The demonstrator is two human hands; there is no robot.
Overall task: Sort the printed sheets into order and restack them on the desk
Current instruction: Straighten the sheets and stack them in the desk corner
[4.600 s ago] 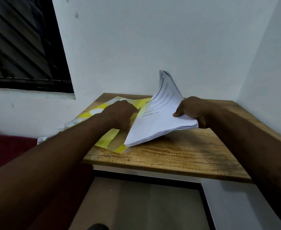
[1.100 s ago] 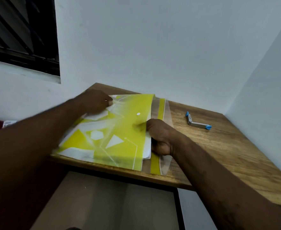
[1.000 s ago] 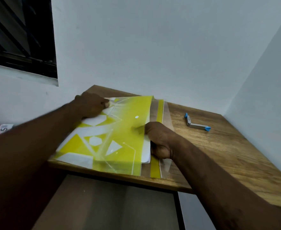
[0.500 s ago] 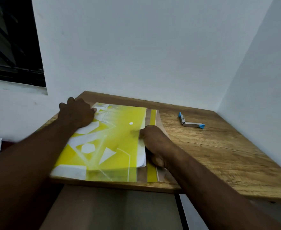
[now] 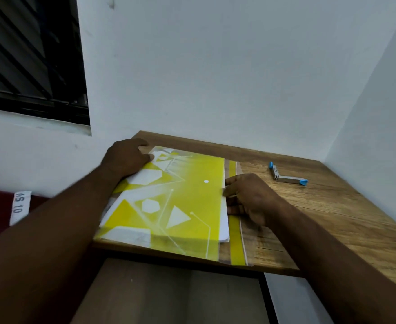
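Observation:
A yellow plastic folder [image 5: 183,202] with white geometric shapes lies flat on the left part of the wooden desk [image 5: 320,211]. The printed sheets [image 5: 224,228] are inside it; only a thin white edge sticks out along its right side. My left hand [image 5: 127,157] presses down on the folder's far left corner. My right hand [image 5: 248,195] rests at the folder's right opening, fingers against the sheets' edge and over the clear flap [image 5: 235,242] with its yellow stripe.
A small metal stapler with blue ends [image 5: 285,176] lies on the desk at the back right. White walls close in behind and to the right. A dark window [image 5: 29,54] is at the upper left. A red surface with a white label [image 5: 19,206] lies left of the desk.
The loose stack of sheets held up earlier now sits inside the yellow folder. Over the last second my hands stay on the folder, right hand shifting slightly along its open edge.

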